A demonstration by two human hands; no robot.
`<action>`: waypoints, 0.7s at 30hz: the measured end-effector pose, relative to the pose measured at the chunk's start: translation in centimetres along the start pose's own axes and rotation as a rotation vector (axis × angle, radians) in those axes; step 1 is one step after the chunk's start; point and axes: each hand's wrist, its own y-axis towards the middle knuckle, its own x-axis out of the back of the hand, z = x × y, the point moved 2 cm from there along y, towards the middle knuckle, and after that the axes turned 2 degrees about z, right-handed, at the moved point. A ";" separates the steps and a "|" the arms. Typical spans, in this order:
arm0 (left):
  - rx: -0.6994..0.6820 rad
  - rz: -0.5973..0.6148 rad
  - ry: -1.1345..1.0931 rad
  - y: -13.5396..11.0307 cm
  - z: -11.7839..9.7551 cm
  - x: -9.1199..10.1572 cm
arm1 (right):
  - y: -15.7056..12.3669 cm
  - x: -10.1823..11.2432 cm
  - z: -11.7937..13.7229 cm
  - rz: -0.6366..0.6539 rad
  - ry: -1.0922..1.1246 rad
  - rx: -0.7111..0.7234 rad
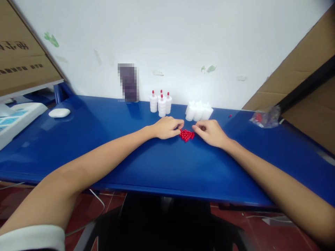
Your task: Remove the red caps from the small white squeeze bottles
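Small red caps (pixel 186 135) lie in a tight cluster on the blue table (pixel 162 167), between my two hands. My left hand (pixel 167 128) is at the cluster's left edge, fingers bent, with a gap between thumb and index finger; the thumb tip is beside the caps. On the right side, my right hand (pixel 211 133) has thumb and fingers curled together near the cluster; anything between those tips is too small to make out. Behind the left hand stand several white bottles with red tips (pixel 162 104). White bottles without visible red tips (pixel 199 111) are grouped behind the right hand.
Against the wall leans a pixelated dark panel (pixel 129 83). A white mouse-shaped object (pixel 59 113) and a white tray with blue parts (pixel 18 120) are at left. At right are a clear plastic bag (pixel 266 117) with red pieces and one loose red piece (pixel 230 115).
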 end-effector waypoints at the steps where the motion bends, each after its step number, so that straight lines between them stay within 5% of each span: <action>1: 0.003 -0.001 -0.003 0.0 0.0 0.0 | 0.0 0.0 0.0 0.013 0.000 -0.003; 9: 0.002 -0.021 0.011 0.1 0.2 -0.3 | -0.1 0.0 0.1 0.045 0.005 -0.013; 12: 0.014 -0.124 -0.022 -0.1 0.0 -0.2 | -0.1 0.0 0.0 0.048 -0.003 -0.019; 17: 0.010 -0.651 -0.139 -0.8 0.3 0.3 | -0.1 -0.1 -0.3 0.059 -0.003 -0.029; 21: 0.215 -1.054 -0.400 -0.9 2.3 0.2 | -0.1 -0.2 -0.5 0.056 0.006 -0.027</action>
